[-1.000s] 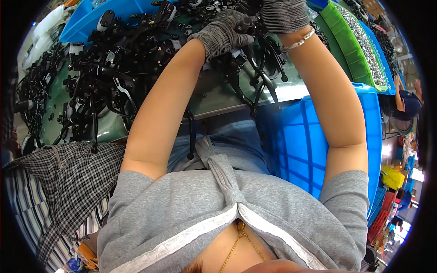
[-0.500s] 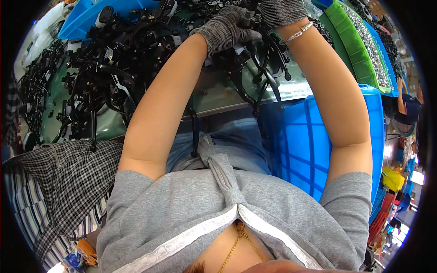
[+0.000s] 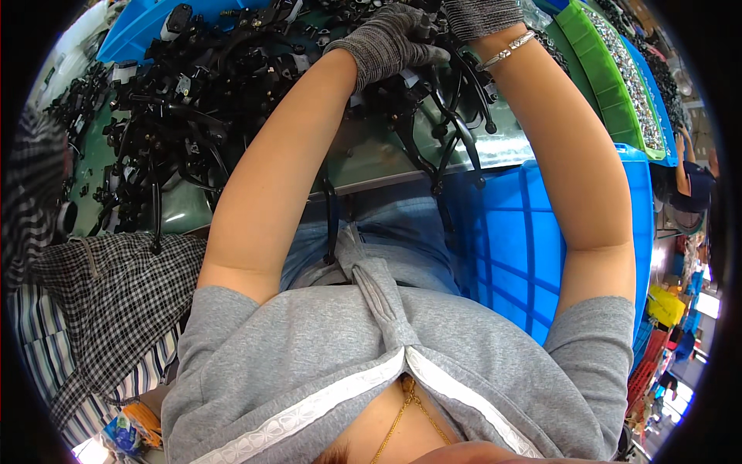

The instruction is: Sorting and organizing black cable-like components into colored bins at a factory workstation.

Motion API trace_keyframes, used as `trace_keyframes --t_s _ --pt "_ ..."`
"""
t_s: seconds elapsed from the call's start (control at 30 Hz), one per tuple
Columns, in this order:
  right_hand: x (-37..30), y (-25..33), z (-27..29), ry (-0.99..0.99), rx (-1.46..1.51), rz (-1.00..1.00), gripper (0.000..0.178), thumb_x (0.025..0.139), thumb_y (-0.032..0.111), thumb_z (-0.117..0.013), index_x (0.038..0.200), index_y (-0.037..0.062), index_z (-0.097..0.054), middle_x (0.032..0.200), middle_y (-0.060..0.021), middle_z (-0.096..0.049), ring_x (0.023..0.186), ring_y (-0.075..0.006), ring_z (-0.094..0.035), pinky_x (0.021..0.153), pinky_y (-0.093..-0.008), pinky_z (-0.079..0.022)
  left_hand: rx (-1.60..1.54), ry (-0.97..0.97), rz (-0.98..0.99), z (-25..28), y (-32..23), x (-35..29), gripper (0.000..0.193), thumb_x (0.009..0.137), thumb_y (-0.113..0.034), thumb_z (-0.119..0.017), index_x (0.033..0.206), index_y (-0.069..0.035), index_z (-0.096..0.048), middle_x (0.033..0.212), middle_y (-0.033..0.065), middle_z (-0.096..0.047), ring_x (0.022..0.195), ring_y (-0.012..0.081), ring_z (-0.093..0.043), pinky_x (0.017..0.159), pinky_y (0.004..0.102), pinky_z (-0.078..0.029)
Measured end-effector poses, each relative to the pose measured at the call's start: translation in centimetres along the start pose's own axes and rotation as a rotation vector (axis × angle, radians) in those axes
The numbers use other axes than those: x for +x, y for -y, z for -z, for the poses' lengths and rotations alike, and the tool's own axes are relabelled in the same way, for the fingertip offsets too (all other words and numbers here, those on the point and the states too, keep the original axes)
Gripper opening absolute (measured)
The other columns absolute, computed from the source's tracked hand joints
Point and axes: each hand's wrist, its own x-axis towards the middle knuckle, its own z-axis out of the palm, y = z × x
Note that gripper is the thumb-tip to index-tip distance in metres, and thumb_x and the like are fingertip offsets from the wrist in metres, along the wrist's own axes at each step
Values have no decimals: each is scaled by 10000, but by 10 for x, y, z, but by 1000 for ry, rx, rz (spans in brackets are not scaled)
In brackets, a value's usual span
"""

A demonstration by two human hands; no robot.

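My left hand [image 3: 386,48], in a grey knit glove, is at the top centre over a heap of black brake lever assemblies [image 3: 209,100]. Its fingers curl around something dark that I cannot make out, and the thumb points right. My right hand [image 3: 483,17], gloved alike, is close beside it, its fingers cut off by the upper edge of the picture. Just below both hands, several curved black levers [image 3: 461,138] with ball ends stick out over the table's near edge. Another black lever [image 3: 331,220] hangs down beside my left forearm.
A blue crate [image 3: 510,247] stands at my right, against the green table [image 3: 363,166]. Beyond it is a green bin [image 3: 610,85] of small metal parts. A blue tray [image 3: 139,35] lies far left. A person in a checked apron [image 3: 131,301] is close on my left.
My hands stay almost where they were, shifting very slightly. At the far left, the neighbouring person's striped and checked sleeve has moved further into view over the table's edge.
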Motion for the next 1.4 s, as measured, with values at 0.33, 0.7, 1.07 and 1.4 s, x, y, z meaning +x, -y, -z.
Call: trace_keyframes --t_s 0.33,0.7,1.07,1.4 --pt "-2 15 7 36 -23 56 282 892 325 -835 942 109 -661 720 41 -587 616 -69 -543 567 -247 -457 281 -133 1 -6 11 10 403 875 -296 -798 1179 -43 -724 1063 110 -742 1020 221 -664 926 379 -528" --pt "5 -4 17 -25 -44 52 254 906 293 -821 946 106 -654 722 39 -586 611 -67 -541 565 -250 -459 380 -143 201 -6 2 8 447 836 -426 -847 1099 -74 -769 952 129 -740 952 260 -699 933 404 -534" --pt "9 -10 13 -70 54 -67 259 905 294 -825 950 106 -653 734 41 -587 588 -76 -538 549 -264 -468 -180 -11 -39 1 7 1 303 937 -235 -768 1179 -57 -731 1073 74 -766 991 191 -667 903 389 -524" --pt "13 12 23 -76 50 176 314 886 307 -846 1023 102 -651 689 43 -559 556 -83 -531 528 -264 -451 158 -140 290 2 -5 -2 449 862 -456 -828 1114 -87 -776 1025 93 -767 998 199 -705 948 378 -531"
